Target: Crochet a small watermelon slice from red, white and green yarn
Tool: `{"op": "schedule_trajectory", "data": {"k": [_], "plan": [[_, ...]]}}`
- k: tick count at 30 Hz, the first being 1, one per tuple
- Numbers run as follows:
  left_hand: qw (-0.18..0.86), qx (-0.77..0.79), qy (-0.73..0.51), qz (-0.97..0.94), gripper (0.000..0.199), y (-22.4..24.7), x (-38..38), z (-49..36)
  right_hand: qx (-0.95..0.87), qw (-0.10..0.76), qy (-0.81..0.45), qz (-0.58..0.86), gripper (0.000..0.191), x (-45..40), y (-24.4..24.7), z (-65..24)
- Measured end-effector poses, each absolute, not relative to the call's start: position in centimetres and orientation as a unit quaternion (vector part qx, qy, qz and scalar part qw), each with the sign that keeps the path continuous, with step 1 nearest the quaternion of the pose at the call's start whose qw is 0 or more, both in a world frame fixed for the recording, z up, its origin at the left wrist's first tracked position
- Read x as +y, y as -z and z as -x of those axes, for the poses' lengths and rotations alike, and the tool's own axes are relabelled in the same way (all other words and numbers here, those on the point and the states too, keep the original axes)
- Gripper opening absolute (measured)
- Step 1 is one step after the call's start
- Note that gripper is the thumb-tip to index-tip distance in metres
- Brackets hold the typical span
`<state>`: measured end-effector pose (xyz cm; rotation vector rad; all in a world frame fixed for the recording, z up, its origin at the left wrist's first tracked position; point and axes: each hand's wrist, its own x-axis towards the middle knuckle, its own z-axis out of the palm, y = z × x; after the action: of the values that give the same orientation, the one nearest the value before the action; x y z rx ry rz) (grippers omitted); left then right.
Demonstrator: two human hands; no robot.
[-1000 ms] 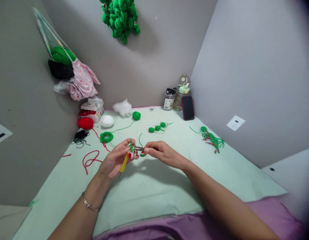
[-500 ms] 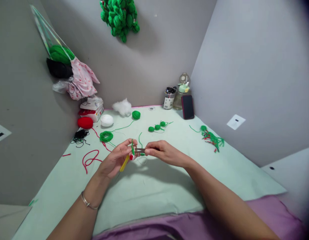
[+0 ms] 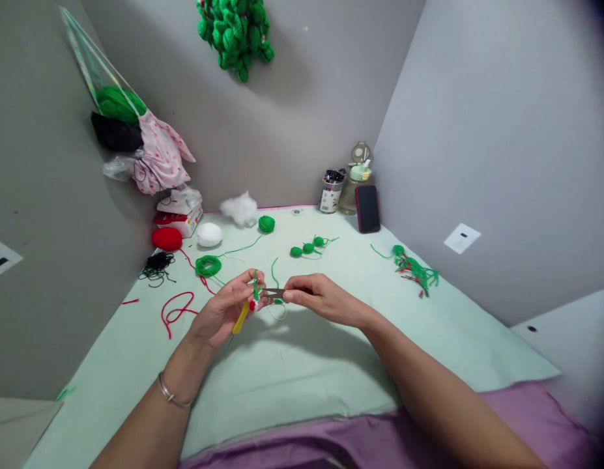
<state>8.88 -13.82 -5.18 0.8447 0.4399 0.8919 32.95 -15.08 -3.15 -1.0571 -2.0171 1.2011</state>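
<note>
In the left hand (image 3: pixel 222 314), a crochet piece (image 3: pixel 253 304) is pinched just beside scissors (image 3: pixel 274 293) gripped by the right hand (image 3: pixel 322 301).

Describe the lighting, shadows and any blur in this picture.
Head view: soft light, a diffuse shadow on the table below the right hand; head view: dark, blurred upper right corner; head view: no strong glare on the phone.

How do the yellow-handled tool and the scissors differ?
The yellow-handled tool slants steeply; the scissors lie nearly level. The tool is in the left hand, the scissors in the right hand. The tool shows a bright handle, the scissors only grey blades. Both are slender and held.
</note>
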Motion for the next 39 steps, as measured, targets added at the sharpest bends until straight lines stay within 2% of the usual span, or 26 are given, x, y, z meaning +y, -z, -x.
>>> {"op": "schedule_trajectory", "data": {"k": [12,29,33,39], "plan": [[0.792,0.203,-0.421,-0.392,0.035,5.21,-13.81,-8.74,-0.759,0.274,-0.443,0.389,0.058,-15.24,3.0,-32.93],[0.796,0.209,-0.41,-0.392,0.033,5.3,-13.76,-8.77,-0.775,0.269,-0.337,0.462,0.035,-15.81,3.08,-32.47],[0.796,0.205,-0.406,-0.398,0.034,5.42,-13.7,-8.79,-0.779,0.263,-0.333,0.461,0.038,-15.8,3.1,-32.63],[0.798,0.201,-0.403,-0.401,0.036,5.48,-13.84,-8.86,-0.757,0.281,-0.432,0.402,0.051,-15.49,3.21,-32.78]]}}
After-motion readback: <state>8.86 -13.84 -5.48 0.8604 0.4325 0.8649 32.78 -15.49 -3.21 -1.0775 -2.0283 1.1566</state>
